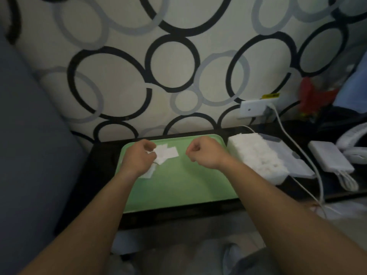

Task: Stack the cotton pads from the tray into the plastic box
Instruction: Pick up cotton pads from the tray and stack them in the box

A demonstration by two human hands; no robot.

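green tray (pixel 178 185), left hand (pixel 139 155) pinching cotton pads (pixel 167 152); right hand (pixel 202 151) curled, empty, near plastic box (pixel 275 173)

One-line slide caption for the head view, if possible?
Left hand pinches cotton pads on the green tray; right hand curled, empty; plastic box filled alongside.

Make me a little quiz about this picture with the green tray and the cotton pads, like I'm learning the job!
1. True or false: the plastic box stands to the right of the green tray.
2. Fill in: the right hand has curled fingers and holds ____.
3. Which hand is at the loose cotton pads? A) right hand B) left hand C) neither

Key: 1 true; 2 nothing; 3 B.
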